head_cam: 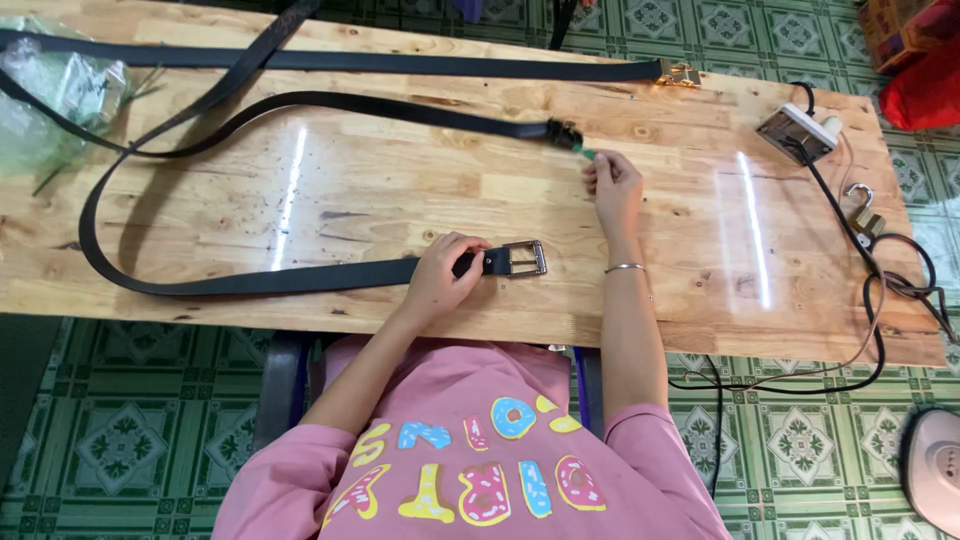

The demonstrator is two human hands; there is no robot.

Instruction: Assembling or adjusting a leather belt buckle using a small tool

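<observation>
Black leather belt [250, 280], looped in a long curve across the wooden table [400, 190] — its silver buckle [525, 258] lay near the front edge, where the left hand [440, 275] was closed over the strap just beside it. The right hand [612, 185] pinched a small green tool [586, 153] at the belt's other end, fingers shut on it. Beyond — a second black belt [400, 62] with gold buckle [680, 73] along the far edge, a white power strip [797, 130] and black cable [880, 300] to the right.

The left hand [440, 275] pins a black leather belt [250, 282] near its silver buckle [525, 258]; the right hand [612, 185] pinches the far end.
</observation>
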